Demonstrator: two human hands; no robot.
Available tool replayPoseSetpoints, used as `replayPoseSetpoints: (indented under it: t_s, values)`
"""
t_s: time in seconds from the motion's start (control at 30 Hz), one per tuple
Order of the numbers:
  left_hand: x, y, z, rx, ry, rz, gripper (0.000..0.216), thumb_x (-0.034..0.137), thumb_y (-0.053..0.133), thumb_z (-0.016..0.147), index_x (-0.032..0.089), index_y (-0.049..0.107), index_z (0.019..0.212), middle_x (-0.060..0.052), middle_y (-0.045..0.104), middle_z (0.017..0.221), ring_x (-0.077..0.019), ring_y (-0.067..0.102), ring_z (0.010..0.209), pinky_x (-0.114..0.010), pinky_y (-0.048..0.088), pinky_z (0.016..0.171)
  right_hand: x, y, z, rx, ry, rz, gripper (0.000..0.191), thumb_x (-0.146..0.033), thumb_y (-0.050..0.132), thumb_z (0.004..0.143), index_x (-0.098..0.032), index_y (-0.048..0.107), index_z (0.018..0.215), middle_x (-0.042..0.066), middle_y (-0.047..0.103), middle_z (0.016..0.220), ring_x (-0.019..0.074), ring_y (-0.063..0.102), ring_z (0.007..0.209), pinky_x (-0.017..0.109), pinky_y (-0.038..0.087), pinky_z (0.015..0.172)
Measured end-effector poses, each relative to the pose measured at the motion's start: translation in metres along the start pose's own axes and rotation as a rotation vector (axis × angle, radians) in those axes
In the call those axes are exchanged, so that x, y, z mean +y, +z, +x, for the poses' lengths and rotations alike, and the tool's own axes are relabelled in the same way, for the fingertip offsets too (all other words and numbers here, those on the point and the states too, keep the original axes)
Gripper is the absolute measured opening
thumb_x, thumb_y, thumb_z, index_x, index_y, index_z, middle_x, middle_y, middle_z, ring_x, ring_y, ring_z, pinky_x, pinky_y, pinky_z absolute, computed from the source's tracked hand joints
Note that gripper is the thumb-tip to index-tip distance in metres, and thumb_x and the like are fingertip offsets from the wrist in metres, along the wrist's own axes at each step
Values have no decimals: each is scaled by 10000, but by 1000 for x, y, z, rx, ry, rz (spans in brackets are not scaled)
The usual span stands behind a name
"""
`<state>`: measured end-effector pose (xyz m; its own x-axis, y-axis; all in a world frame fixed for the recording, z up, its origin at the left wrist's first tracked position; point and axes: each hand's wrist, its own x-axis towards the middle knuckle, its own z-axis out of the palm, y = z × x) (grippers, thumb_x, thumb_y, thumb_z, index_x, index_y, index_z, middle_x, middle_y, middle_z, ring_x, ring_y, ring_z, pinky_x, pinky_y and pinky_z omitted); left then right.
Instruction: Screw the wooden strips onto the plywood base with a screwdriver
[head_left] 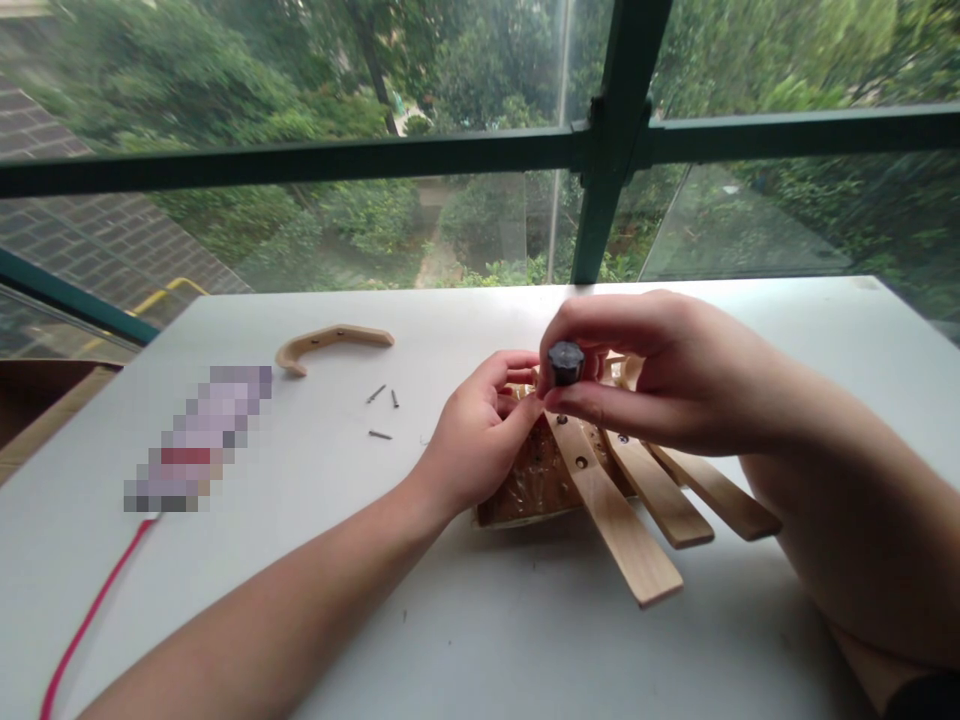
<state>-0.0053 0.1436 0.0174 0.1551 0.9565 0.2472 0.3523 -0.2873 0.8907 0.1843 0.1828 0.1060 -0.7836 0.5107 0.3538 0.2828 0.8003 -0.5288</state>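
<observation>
The right hand curls closed around a dark handle, apparently steadying it near the wooden strips. Half-curled, the left hand seems to brace the brown board beneath them on the table; its grip is hidden.

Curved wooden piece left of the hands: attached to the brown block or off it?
Off: the curved wooden piece lies on the white table, visibly apart from the brown block.

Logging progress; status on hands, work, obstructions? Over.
Right hand gripping dark ribbed tool handle. Left hand at brown plastic-wrapped board under pale flat wooden strips. Thin grey metal screws clear of hands.
</observation>
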Motion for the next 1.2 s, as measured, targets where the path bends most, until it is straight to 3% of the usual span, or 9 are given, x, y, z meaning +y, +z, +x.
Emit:
replayPoseSetpoints:
  t_s: [0.23,0.43,0.57,0.73,1.07,1.2]
  values:
    - [3,1,-3,31,-11,92,242,302,596,917,195,621,1132,-21,696,1010,-165,661,901,-231,529,752,-1,0,1,8,2,-14,61,-215,605,848,-163,605,878,-21,618,768,81,534,647,226,428,619]
    - [1,6,-8,114,60,199,277,309,609,913,214,602,1173,-10,689,1028,-137,649,830,-213,522,703,-1,0,1,7,13,-13,55,-194,609,836,-169,601,885,-29,606,769,77,528,648,218,429,617]
    - [-3,7,-8,132,154,281,263,271,569,938,198,596,1189,-37,666,1096,-159,636,955,-255,523,841,0,-1,1,6,14,-13,50,-200,613,839,-174,589,874,-35,597,761,72,523,642,215,428,613]
    - [-4,6,-7,69,213,311,318,232,503,970,190,535,1284,-55,626,1232,-170,585,1139,-282,461,1000,-1,0,1,4,15,-5,60,-228,612,856,-179,586,878,-34,600,765,74,530,648,215,432,614]
    - [-5,8,-8,65,180,357,328,258,554,940,187,552,1260,-45,656,1095,-165,615,981,-285,507,873,-1,1,0,8,-4,-5,45,-220,606,862,-184,588,882,-35,601,779,78,524,669,216,428,625]
    - [-7,8,-8,89,195,368,338,257,573,929,192,553,1261,-41,650,1064,-164,610,951,-284,512,851,0,5,2,20,-16,-4,194,-206,600,865,-200,595,1059,-36,634,886,85,550,742,222,434,688]
